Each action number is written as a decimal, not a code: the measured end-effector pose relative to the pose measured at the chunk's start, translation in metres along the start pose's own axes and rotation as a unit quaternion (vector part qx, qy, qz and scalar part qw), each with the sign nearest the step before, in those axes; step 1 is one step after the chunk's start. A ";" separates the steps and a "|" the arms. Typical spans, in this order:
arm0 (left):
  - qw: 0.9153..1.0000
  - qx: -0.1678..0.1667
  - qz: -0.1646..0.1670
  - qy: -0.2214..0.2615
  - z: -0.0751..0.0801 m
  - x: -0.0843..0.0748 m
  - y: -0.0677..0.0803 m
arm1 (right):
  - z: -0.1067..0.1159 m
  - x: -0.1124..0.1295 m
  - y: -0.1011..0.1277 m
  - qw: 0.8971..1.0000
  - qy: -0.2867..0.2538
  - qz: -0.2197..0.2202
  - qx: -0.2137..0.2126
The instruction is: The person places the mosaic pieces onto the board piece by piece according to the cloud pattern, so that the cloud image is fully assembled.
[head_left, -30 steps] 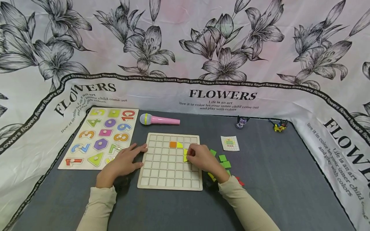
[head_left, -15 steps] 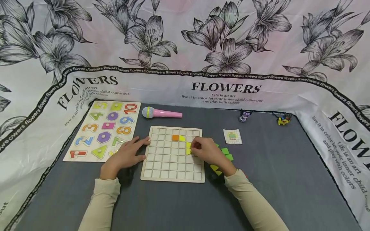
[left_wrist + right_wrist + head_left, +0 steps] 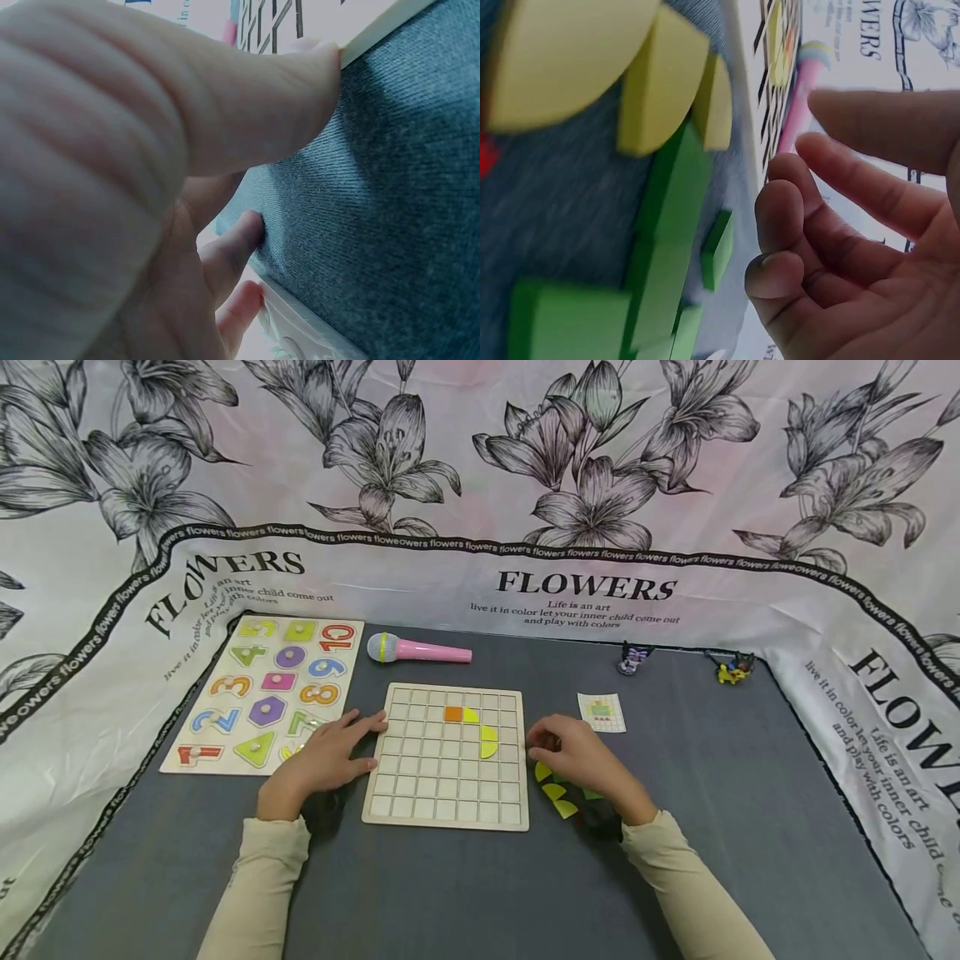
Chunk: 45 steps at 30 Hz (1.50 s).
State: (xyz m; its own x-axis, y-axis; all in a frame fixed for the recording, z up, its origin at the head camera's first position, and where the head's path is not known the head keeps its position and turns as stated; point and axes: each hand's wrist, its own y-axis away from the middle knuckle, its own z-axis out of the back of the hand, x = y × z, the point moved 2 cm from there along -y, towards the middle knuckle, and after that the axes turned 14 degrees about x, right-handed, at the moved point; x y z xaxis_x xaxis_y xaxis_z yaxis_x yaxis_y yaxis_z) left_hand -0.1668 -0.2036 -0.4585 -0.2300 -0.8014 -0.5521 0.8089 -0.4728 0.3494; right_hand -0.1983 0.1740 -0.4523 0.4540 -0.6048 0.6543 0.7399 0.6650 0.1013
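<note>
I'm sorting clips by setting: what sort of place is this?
Probably a staged tabletop play area: a grey cloth table backed by a flower-print sheet, with a wooden grid board and a number puzzle.

grid board: 1 | number puzzle: 1 | microphone: 1 | card: 1 | figurines: 2

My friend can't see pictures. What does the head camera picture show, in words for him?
A person's left hand rests on the left edge of a wooden grid board that has one orange and three yellow pieces in it. Their right hand hovers over loose yellow and green pieces beside the board. A pink toy microphone lies behind.
</note>
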 end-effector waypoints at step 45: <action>1.000 0.007 0.012 0.003 0.001 -0.001 0.000 | -0.001 -0.003 -0.010 0.998 -0.065 -0.009 0.019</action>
State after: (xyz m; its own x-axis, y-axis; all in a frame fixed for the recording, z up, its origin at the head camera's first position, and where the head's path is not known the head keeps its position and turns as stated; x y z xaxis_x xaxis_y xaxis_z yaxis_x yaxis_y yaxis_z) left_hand -0.1675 -0.2035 -0.4570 -0.2065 -0.8106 -0.5480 0.8068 -0.4579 0.3732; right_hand -0.2063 0.1691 -0.4561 0.3705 -0.5565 0.7437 0.7271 0.6720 0.1406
